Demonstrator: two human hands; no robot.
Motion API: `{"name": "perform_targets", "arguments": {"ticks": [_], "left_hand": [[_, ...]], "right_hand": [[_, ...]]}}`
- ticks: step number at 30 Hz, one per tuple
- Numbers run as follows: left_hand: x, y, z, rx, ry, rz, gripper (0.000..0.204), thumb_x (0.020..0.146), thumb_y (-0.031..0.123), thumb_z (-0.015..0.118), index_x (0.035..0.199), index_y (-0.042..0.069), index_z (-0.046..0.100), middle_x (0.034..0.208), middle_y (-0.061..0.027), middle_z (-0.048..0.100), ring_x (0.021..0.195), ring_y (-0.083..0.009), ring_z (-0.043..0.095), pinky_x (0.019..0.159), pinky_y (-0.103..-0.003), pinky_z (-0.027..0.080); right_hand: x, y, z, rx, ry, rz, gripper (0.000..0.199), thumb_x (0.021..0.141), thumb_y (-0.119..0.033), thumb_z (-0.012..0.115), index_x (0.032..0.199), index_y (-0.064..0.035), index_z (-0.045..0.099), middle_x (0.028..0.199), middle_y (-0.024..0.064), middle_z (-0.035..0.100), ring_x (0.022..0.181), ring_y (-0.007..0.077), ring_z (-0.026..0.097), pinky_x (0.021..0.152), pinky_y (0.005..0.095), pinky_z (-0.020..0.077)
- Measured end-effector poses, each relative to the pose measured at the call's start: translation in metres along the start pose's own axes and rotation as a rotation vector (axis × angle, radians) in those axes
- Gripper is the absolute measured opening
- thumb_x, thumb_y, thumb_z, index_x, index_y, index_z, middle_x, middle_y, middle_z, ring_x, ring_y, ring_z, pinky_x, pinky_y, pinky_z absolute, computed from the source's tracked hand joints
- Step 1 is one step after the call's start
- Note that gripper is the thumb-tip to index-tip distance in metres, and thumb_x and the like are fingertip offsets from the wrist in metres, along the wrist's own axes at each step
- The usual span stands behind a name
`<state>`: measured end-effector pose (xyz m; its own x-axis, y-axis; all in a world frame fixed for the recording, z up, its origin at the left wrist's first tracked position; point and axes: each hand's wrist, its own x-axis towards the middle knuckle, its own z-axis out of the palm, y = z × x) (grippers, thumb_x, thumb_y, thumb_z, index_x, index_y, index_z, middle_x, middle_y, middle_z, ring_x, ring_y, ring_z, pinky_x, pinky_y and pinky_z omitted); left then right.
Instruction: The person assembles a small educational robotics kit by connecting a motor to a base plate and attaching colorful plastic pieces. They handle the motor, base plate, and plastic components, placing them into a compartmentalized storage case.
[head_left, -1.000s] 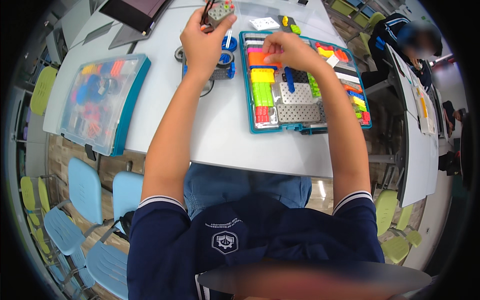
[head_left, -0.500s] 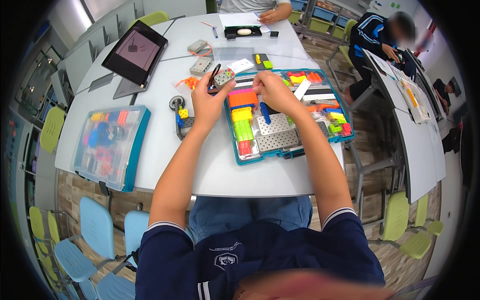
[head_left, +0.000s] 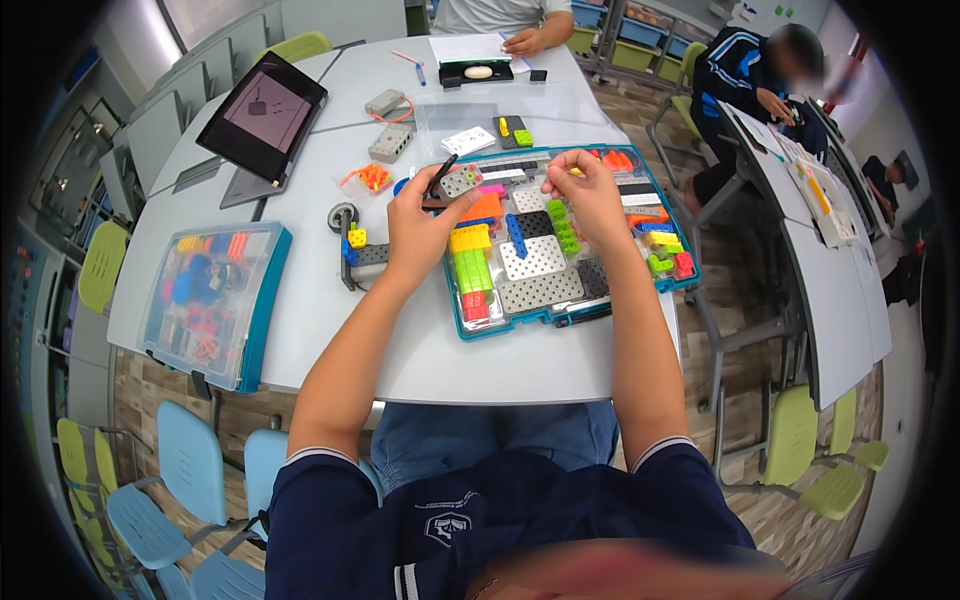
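My left hand (head_left: 418, 228) is closed around a small grey block with holes (head_left: 460, 182), which has red and green spots on its face. A thin black piece (head_left: 441, 174) sticks up beside that block in the same grip. My right hand (head_left: 590, 200) hovers over the far middle of a teal-edged parts case (head_left: 513, 324), thumb and fingertips pinched together. Whatever is between those fingertips is too small to make out. Below the hands, the case holds orange, yellow, lime and red bricks, perforated grey plates (head_left: 541, 292) and a blue bar (head_left: 515, 236).
To the left lies a closed clear-lidded case (head_left: 215, 300); a tablet computer (head_left: 265, 118) stands behind it. A wheeled assembly (head_left: 350, 245), a bag of orange parts (head_left: 366, 180) and grey boxes (head_left: 391, 142) sit nearby. Across the table, a person's hand (head_left: 522, 42) rests near papers.
My right hand has moved right across the case, uncovering lime bricks and a dark plate. My left hand still grips the grey block. The view has shifted slightly.
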<state>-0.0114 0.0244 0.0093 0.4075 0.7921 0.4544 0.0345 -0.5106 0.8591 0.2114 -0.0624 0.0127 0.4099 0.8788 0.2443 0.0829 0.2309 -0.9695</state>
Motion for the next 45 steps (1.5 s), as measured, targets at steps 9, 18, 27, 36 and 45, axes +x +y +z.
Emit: {"name": "perform_targets", "arguments": {"ticks": [9, 18, 27, 36, 45], "left_hand": [[-0.022, 0.019, 0.014, -0.117, -0.066, 0.045, 0.043, 0.085, 0.014, 0.080, 0.121, 0.000, 0.061, 0.104, -0.0079, 0.072, 0.093, -0.0122, 0.068, 0.082, -0.028, 0.055], [-0.034, 0.009, 0.032, -0.143, -0.184, 0.023, 0.047, 0.083, 0.015, 0.081, 0.123, -0.001, 0.061, 0.106, -0.0103, 0.071, 0.091, -0.0142, 0.069, 0.077, -0.028, 0.057], [-0.025, 0.005, 0.024, -0.046, -0.150, -0.010, 0.047, 0.082, 0.020, 0.082, 0.120, 0.000, 0.064, 0.100, -0.0097, 0.072, 0.084, -0.0137, 0.070, 0.075, -0.028, 0.056], [-0.020, -0.005, 0.026, -0.018, -0.087, -0.001, 0.042, 0.080, 0.023, 0.084, 0.113, 0.002, 0.068, 0.087, -0.0056, 0.070, 0.075, -0.0115, 0.067, 0.069, -0.027, 0.054], [-0.022, -0.001, 0.025, -0.025, -0.117, -0.065, 0.045, 0.078, 0.023, 0.085, 0.113, 0.001, 0.067, 0.091, -0.0076, 0.072, 0.082, -0.0143, 0.071, 0.075, -0.029, 0.057]], "right_hand": [[-0.001, 0.001, -0.008, 0.049, 0.024, 0.007, 0.008, 0.094, -0.007, 0.065, 0.098, -0.0008, 0.062, 0.088, 0.0047, 0.068, 0.079, 0.0106, 0.064, 0.072, 0.0237, 0.0488], [-0.002, 0.003, -0.007, 0.056, -0.023, 0.017, 0.012, 0.092, -0.009, 0.069, 0.099, -0.0010, 0.065, 0.087, 0.0039, 0.068, 0.077, 0.0101, 0.063, 0.071, 0.0232, 0.0485], [-0.003, 0.006, -0.006, 0.008, -0.037, 0.019, 0.017, 0.092, -0.010, 0.069, 0.104, 0.0010, 0.070, 0.090, 0.0036, 0.069, 0.076, 0.0088, 0.061, 0.071, 0.0230, 0.0484], [-0.005, 0.003, -0.002, 0.025, -0.003, 0.015, 0.016, 0.091, -0.010, 0.070, 0.101, 0.0015, 0.065, 0.092, 0.0064, 0.071, 0.076, 0.0107, 0.064, 0.073, 0.0239, 0.0499], [-0.013, -0.006, 0.021, 0.011, -0.014, -0.133, 0.018, 0.093, -0.009, 0.069, 0.107, 0.0029, 0.067, 0.093, 0.0059, 0.070, 0.079, 0.0097, 0.063, 0.074, 0.0233, 0.0506]]}}
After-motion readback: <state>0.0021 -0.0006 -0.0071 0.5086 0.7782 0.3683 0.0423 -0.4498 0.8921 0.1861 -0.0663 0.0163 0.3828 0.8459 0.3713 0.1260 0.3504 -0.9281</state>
